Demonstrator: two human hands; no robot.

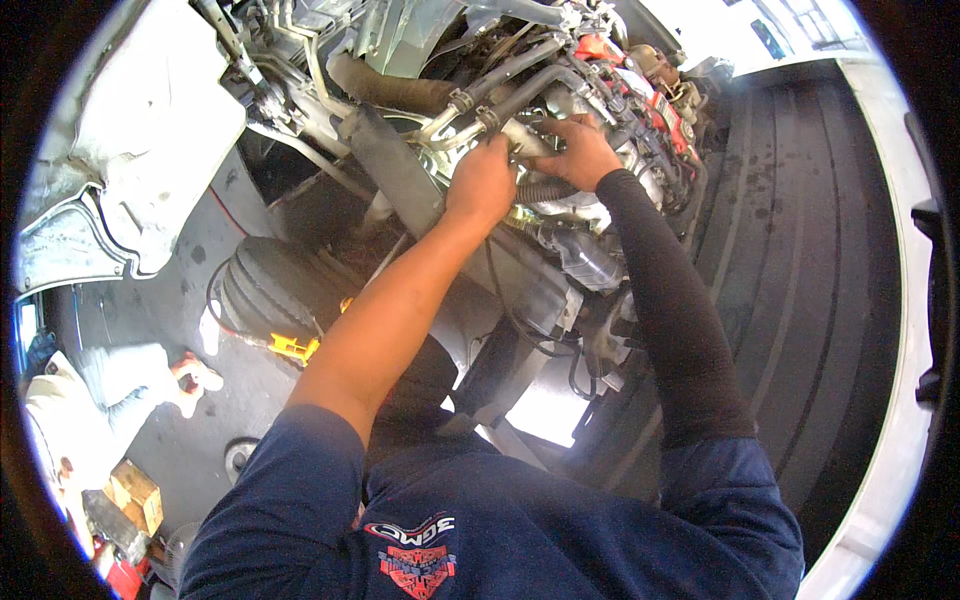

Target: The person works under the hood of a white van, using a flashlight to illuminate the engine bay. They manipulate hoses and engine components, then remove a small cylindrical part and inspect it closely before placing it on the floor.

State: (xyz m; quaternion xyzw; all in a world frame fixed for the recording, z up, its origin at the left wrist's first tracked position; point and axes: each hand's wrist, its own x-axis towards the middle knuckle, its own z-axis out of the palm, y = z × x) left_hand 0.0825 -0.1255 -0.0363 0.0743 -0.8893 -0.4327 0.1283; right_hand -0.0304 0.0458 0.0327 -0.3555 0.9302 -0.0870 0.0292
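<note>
While both arms reach up into the engine bay, the left hand (pixel 482 185) is curled tight around a black hose (pixel 520 92) near its metal clamp (pixel 489 118). The right hand (pixel 582 152) grips a pale fitting (pixel 524 138) just beside it, fingers closed, above a corrugated tube (pixel 545 190).

Left arm: bare, stretched up toward 12 o'clock.
Left hand (pixel 482 185): fingers curled closed.
Right arm: dark-sleeved, angled toward 11 o'clock.
Right hand (pixel 583 152): fingers bent, just beside the left.
</note>
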